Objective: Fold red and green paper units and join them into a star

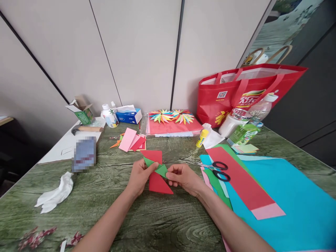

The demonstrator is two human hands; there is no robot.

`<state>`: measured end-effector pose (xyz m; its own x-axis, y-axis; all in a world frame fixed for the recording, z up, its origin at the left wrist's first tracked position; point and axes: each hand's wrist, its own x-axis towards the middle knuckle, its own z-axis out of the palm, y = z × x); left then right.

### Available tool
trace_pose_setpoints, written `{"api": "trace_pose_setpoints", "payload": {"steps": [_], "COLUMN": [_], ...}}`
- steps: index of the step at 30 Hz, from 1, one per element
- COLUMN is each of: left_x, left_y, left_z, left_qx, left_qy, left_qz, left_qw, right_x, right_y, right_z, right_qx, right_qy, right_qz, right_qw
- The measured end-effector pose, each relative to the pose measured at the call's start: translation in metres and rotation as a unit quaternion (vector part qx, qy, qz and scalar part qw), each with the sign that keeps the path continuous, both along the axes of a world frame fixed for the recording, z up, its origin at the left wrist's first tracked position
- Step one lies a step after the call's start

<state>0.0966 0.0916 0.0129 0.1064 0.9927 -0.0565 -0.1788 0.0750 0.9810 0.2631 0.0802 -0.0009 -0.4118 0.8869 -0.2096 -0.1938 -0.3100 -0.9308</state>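
Note:
Between my two hands is a piece of folded paper, with red flaps above and below a folded green strip that crosses its middle. My left hand grips it from the left, the thumb pressed on the green fold. At the right end, my right hand pinches the green tip between thumb and fingers. The fingers behind the paper are partly hidden. Black-handled scissors lie to the right of my right hand, on top of coloured paper.
Blue sheets and a red strip cover the right side. A yellow glue stick, a red bag and two paper stars stand or lie behind. Pink slips, a hammer and a crumpled tissue lie left.

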Motion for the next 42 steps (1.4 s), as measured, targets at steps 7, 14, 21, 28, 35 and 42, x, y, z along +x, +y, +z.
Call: {"api": "trace_pose_setpoints", "payload": {"steps": [7, 14, 21, 28, 35, 42], "left_x": [0.000, -0.003, -0.001, -0.001, -0.002, 0.001], "left_y": [0.002, 0.004, 0.004, 0.006, 0.007, 0.002], "left_z": [0.001, 0.007, 0.001, -0.003, -0.001, -0.002], "left_qx": [-0.005, -0.028, -0.062, -0.012, -0.019, 0.014], "left_qy": [0.017, 0.051, 0.035, 0.034, -0.003, 0.075], "left_qz": [-0.005, -0.068, -0.023, 0.026, 0.016, -0.022], "left_qw": [1.000, 0.996, 0.997, 0.999, 1.000, 0.997], "right_x": [-0.009, -0.006, -0.004, 0.000, 0.003, -0.004], "right_y": [-0.002, 0.002, 0.004, 0.004, 0.003, 0.005], "right_z": [0.000, 0.000, 0.004, 0.007, 0.009, 0.002], "right_qx": [0.087, 0.127, 0.102, 0.156, 0.203, 0.133], "right_qy": [-0.109, -0.135, -0.087, -0.155, -0.167, -0.078], "right_qz": [-0.047, -0.096, -0.093, -0.092, -0.092, -0.111], "right_qw": [0.989, 0.978, 0.986, 0.971, 0.960, 0.982]}}
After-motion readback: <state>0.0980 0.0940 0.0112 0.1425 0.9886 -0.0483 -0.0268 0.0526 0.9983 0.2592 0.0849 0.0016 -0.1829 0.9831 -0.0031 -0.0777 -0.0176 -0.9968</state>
